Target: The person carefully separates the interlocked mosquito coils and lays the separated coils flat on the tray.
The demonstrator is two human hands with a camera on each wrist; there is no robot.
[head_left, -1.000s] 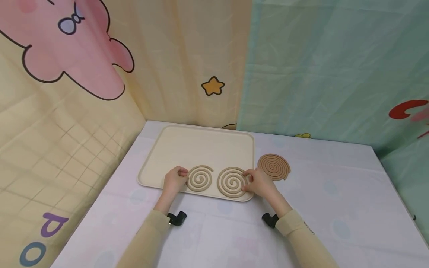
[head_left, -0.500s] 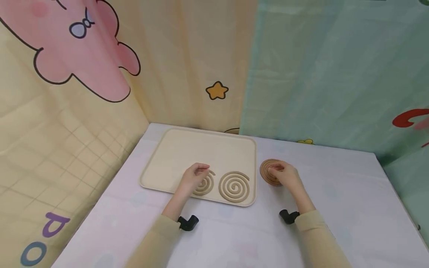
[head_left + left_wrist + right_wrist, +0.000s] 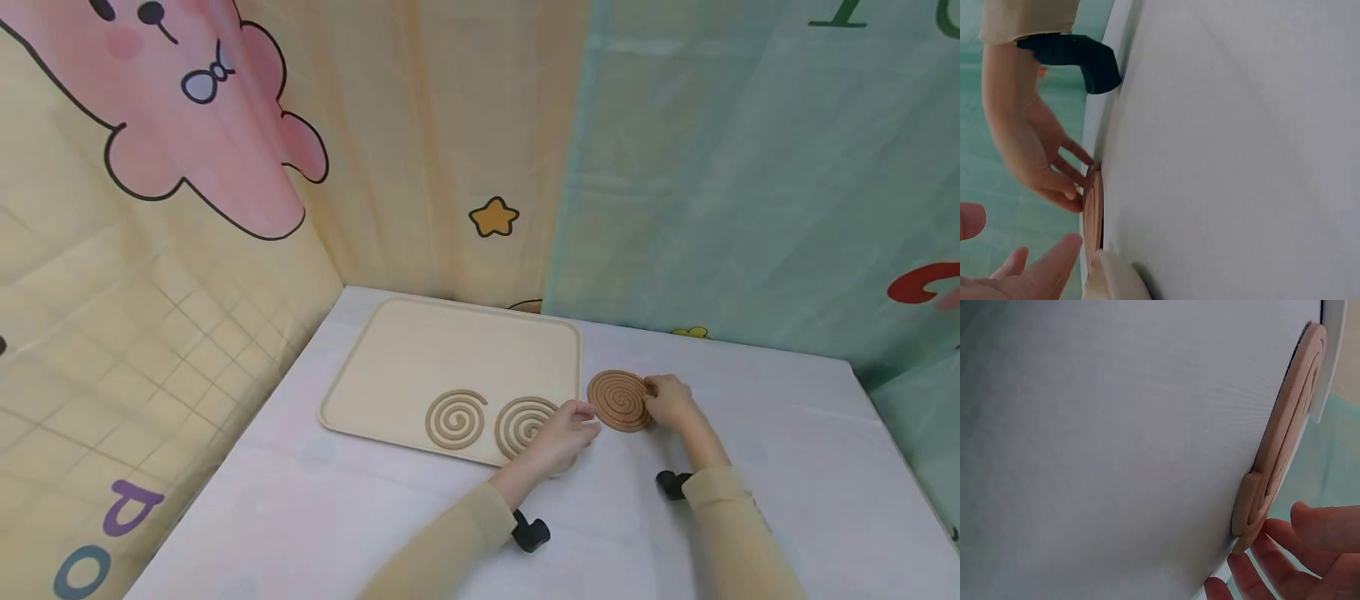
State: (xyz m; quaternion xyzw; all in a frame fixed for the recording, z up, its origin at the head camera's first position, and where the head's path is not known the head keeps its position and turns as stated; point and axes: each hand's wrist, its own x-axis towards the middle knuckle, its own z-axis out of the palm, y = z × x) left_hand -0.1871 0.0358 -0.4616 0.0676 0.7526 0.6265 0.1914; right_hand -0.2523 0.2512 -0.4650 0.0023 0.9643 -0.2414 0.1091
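Observation:
A brown mosquito coil, tightly wound, lies on the table just right of the cream tray. My right hand touches its right edge; in the right wrist view the fingertips sit at the rim and the thumb stands apart above it. My left hand reaches across the tray's front right corner with nothing in it, its fingers pointing at the brown coil's left edge. Partly behind it lies a paler, loosely wound coil. Another pale coil lies to its left on the tray.
The tray lies on a white cloth-covered table. Curtains hang close along its back, beige on the left and green on the right. A black wrist camera sits under the left wrist.
My right hand left the right pale coil and moved right, over the brown coil and then to its right edge. My left hand moved right, away from the left pale coil.

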